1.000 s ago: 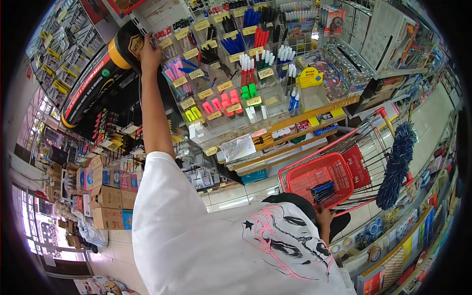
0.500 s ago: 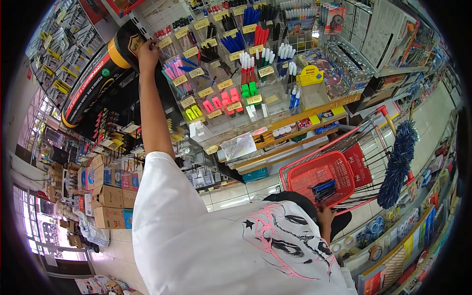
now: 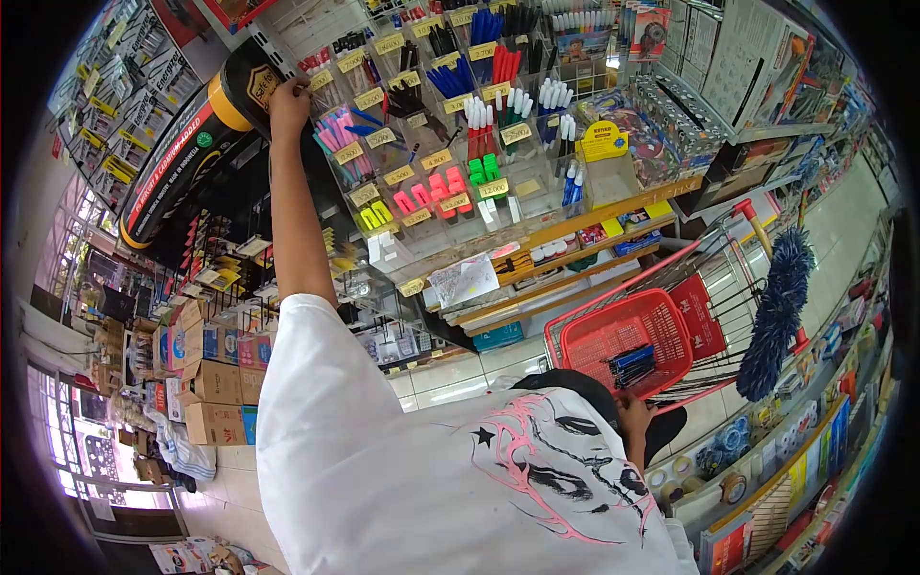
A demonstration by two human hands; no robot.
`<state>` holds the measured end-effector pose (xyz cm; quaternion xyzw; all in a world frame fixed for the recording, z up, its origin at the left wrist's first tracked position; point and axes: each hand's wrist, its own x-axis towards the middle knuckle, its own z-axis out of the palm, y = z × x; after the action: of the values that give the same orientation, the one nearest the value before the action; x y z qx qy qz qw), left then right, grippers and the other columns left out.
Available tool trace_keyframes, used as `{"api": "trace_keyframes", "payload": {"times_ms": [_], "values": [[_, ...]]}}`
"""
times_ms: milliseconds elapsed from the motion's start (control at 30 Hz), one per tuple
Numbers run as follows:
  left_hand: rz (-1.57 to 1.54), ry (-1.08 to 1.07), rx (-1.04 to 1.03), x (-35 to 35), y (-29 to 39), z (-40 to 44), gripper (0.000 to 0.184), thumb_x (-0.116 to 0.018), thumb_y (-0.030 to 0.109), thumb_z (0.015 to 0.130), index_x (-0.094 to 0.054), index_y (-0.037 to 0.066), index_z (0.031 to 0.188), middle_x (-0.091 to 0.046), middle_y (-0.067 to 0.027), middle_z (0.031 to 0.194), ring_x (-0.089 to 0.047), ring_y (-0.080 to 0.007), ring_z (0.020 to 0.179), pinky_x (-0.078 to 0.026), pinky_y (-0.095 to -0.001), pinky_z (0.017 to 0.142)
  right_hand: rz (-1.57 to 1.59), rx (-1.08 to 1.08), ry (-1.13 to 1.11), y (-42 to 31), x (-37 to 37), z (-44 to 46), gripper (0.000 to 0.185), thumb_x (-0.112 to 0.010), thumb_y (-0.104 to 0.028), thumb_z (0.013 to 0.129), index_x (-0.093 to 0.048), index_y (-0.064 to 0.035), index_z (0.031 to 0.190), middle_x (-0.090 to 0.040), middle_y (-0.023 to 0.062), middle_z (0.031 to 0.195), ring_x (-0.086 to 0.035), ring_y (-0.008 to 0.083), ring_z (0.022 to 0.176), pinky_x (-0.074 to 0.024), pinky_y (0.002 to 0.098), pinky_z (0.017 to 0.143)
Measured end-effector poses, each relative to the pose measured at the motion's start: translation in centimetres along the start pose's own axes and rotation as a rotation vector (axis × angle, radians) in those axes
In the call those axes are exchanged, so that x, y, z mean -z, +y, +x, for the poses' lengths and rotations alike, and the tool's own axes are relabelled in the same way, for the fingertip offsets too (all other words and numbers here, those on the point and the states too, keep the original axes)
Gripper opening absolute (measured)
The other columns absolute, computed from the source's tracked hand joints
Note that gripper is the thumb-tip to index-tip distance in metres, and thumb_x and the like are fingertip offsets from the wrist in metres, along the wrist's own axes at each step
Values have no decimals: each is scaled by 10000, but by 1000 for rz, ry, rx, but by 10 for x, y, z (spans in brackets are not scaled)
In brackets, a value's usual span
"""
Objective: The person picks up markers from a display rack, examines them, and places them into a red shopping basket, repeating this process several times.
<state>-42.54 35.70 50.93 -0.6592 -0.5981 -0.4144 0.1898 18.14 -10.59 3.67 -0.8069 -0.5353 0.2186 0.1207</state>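
Observation:
My left hand reaches out to the upper left corner of a clear pen rack. Its fingers are bent against the rack's edge, beside a large black and orange battery-shaped display; what they hold, if anything, is too small to make out. Lower right, my right hand is closed at the near rim of a red shopping basket, which sits in a shopping cart. Several blue and black pens lie inside the basket. Pink pens stand in the rack just below my left hand.
The rack also carries green highlighters, red pens and price tags. A blue fluffy duster hangs on the cart's right side. Cardboard boxes are stacked at left. Shelves of goods line the lower right.
The view has shifted slightly, so the rack appears a little higher and further left. Both hands stay in almost the same places.

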Motion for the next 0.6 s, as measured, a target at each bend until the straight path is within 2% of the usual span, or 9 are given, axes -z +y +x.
{"api": "trace_keyframes", "payload": {"times_ms": [167, 267, 367, 433, 533, 600], "values": [[-36, -28, 89, -1, -7, 8, 199, -609, 76, 793, -704, 16, 958, -677, -156, 732, -672, -305, 712, -513, -377, 685, -27, 12, 32, 3, -5, 0, 223, -635, -321, 797, -695, -126, 889, -699, 81, 816, -642, 271, 839, -309, 456, 939], [40, -5, -21, -7, -21, 11, 213, -609, 99, 794, -706, 19, 965, -675, -155, 709, -674, -310, 710, -522, -395, 703, -25, -1, 18, -4, 1, 0, 228, -625, -322, 799, -696, -123, 884, -698, 86, 812, -641, 278, 841, -305, 462, 947], [59, -45, 39, -14, -29, 13, 219, -622, 127, 793, -710, 43, 975, -670, -171, 805, -663, -331, 798, -522, -408, 748, -38, 2, 15, -1, -3, 0, 215, -628, -314, 803, -690, -138, 910, -702, 78, 827, -648, 270, 850, -300, 473, 935], [154, -32, -53, -16, -31, 15, 201, -630, 149, 797, -711, 72, 964, -627, -185, 936, -632, -350, 905, -509, -422, 793, -60, 24, 34, 6, -8, 1, 208, -635, -306, 807, -684, -153, 940, -706, 67, 843, -654, 258, 859, -295, 480, 922], [279, -7, -118, -4, 2, 5, 167, -639, 150, 793, -708, 86, 931, -570, -186, 1002, -599, -353, 972, -497, -437, 829, -68, 18, 12, 3, -5, 1, 205, -639, -308, 804, -683, -154, 933, -703, 62, 828, -654, 257, 845, -303, 473, 910], [324, -28, -137, -2, 12, 0, 153, -642, 149, 787, -705, 87, 912, -569, -182, 993, -602, -355, 961, -497, -444, 830, -74, 35, 54, 6, -8, 1, 212, -649, -315, 797, -684, -154, 930, -700, 62, 810, -652, 255, 832, -308, 462, 896]]}}
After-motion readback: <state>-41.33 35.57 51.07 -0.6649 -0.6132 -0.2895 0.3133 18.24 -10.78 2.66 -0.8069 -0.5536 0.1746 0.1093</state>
